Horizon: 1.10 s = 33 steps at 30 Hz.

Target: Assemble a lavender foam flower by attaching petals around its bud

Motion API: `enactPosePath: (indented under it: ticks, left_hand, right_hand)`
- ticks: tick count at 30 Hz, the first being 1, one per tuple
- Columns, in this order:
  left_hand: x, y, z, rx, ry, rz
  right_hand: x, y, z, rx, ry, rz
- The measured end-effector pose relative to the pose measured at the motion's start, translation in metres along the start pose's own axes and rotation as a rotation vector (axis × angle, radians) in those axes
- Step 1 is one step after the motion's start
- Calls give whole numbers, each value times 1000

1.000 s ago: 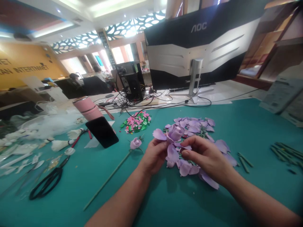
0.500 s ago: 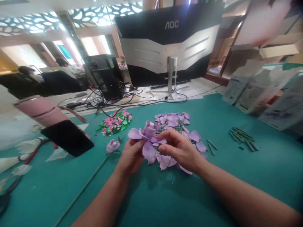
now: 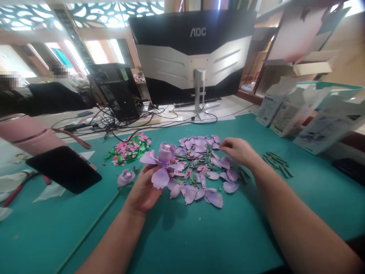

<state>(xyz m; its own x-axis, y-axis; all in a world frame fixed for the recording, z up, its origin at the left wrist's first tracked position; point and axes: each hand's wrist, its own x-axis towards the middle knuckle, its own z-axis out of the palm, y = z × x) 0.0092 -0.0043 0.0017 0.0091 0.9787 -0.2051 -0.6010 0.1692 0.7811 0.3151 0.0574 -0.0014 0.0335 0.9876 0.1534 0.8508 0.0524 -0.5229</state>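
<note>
My left hand [image 3: 146, 190] is closed round the underside of a partly built purple artificial flower [image 3: 164, 154]. Its petals spread outward around an upright, cup-like centre. At the far right edge of a pile of loose purple petals [image 3: 190, 196] is my right hand [image 3: 236, 150], fingers curled with the tips together. Whatever lies between those fingertips, if anything, is too small to make out. Green leaf pieces [image 3: 195, 178] are mixed in among the petals. Left of my left hand lies a purple flower bud [image 3: 126, 177] on a long green stem [image 3: 91, 232].
Pink and green flower pieces [image 3: 131, 148] lie behind the bud. Short green stem pieces [image 3: 278, 163] are at the right, before opened boxes [image 3: 327, 125]. A black phone [image 3: 64, 169] leans by a pink bottle [image 3: 27, 133]. Behind stand a monitor [image 3: 196, 57] and tangled cables [image 3: 108, 123].
My right hand has left the flower and moved right to the far edge of the petal pile. My left hand still holds the flower. The whole view has shifted slightly.
</note>
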Motion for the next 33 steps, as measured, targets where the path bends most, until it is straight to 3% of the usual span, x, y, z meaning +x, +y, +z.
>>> enactPosePath:
  ticks: [5, 15, 19, 24, 27, 33]
  left_hand:
    - [4, -1, -5, -14, -24, -14]
    - [-2, -3, -6, -44, -120, -25]
    - [-2, -4, -9, -32, -153, -36]
    - [-2, -4, -12, 5, -181, -56]
    - [-3, -3, -12, 33, -189, -63]
    - [-2, -4, -14, 86, -190, -57]
  right_hand:
    - [2, 7, -2, -219, -280, 39]
    - [7, 17, 13, -349, -430, 14]
    - [6, 20, 14, -314, -413, -24]
    - [2, 14, 14, -237, -222, -76]
    - [-4, -1, 19, -50, -141, -38]
    - [-29, -51, 26, 373, -244, -102]
